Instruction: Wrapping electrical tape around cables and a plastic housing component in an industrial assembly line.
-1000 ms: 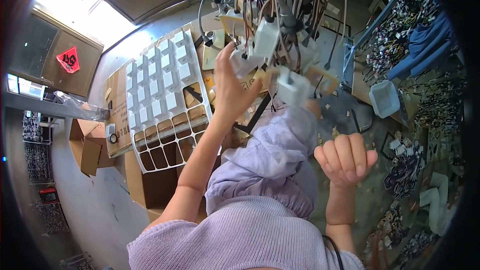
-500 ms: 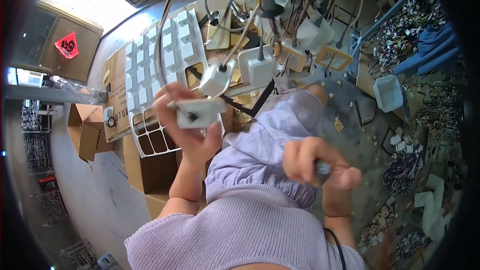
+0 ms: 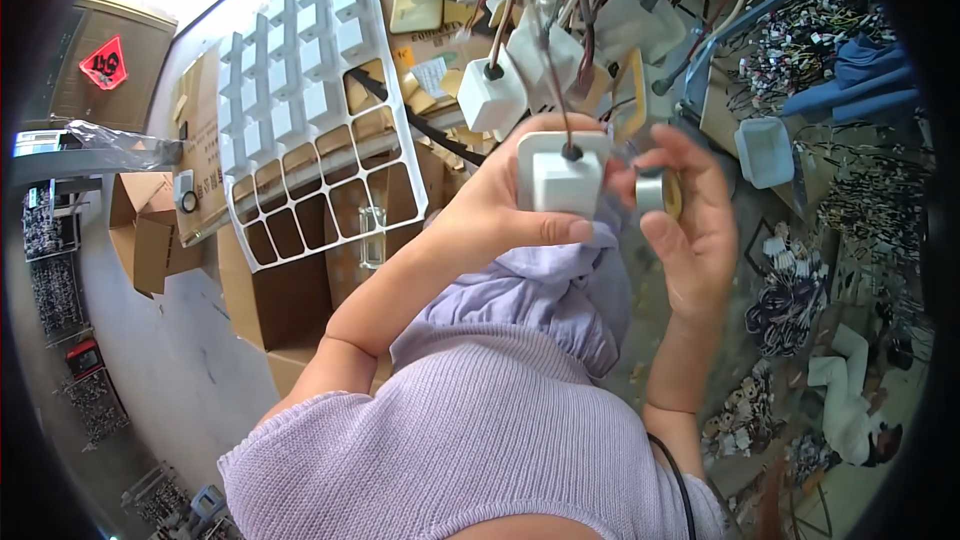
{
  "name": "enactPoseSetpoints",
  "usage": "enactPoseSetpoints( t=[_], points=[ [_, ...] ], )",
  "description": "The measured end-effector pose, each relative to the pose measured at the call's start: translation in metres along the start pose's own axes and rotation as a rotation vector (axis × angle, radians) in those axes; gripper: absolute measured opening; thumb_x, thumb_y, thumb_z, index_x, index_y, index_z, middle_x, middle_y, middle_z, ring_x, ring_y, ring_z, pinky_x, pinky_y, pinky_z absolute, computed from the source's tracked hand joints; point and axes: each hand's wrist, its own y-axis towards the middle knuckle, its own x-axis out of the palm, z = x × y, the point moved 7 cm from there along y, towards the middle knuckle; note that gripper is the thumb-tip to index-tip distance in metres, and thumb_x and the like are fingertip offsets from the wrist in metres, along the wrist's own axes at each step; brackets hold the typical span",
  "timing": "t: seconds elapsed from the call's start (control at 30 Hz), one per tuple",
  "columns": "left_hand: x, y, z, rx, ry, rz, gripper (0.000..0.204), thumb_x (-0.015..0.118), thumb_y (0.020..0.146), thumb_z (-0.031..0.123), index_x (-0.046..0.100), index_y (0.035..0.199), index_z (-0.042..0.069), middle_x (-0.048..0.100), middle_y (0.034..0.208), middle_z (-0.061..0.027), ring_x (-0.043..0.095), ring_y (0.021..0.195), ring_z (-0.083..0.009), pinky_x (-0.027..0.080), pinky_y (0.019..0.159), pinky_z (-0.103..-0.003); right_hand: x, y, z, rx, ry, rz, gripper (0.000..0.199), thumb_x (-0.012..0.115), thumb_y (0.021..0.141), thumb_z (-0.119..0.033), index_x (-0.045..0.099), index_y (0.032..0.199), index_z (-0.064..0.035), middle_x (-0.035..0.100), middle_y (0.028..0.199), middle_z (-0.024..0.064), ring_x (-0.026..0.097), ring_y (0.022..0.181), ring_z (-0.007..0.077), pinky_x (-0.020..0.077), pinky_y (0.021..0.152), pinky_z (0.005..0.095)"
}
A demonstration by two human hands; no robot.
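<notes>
The white power adapter [image 3: 565, 178] sits in front of the person's chest, clamped in the left hand [image 3: 500, 215], whose thumb runs along its lower edge while the fingers wrap behind. Its brown cable [image 3: 545, 60] leaves the top face and climbs straight up into a hanging bundle of similar adapters [image 3: 492, 95], so its long axis runs roughly up and down. Just to the right, almost touching the adapter's side, the right hand [image 3: 690, 230] pinches a small roll of tape [image 3: 658, 192] between thumb and curled fingers. The roll lies level with the adapter. Off to the left, a white compartment tray [image 3: 300, 110] part-filled with adapters leans on cardboard boxes [image 3: 260, 290].
</notes>
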Motion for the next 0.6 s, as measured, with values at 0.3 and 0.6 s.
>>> enactPoseSetpoints(
  t=[0.3,0.6],
  points=[
    [0.0,0.003,0.004,0.253,0.508,0.121,0.071,0.062,0.078,-0.007,0.035,0.142,0.008,0.055,0.123,-0.0081,0.052,0.115,-0.0151,0.042,0.096,-0.029,-0.003,0.02,-0.004,-0.128,-0.356,-0.02,0.054,0.085,0.069,-0.007,0.058,0.114,0.0014,0.058,0.109,0.0038,0.057,0.096,0.0113,0.0467,0.087,0.0248],
    [0.001,-0.003,0.009,0.346,0.809,0.083,0.064,0.068,0.069,-0.009,0.046,0.129,0.001,0.052,0.119,-0.012,0.054,0.116,-0.0234,0.042,0.098,-0.032,0.011,0.031,-0.012,-0.121,-0.636,-0.197,0.046,0.088,0.06,-0.014,0.065,0.098,-0.0019,0.055,0.101,0.0044,0.055,0.093,0.0158,0.0454,0.082,0.0277]
  ],
)
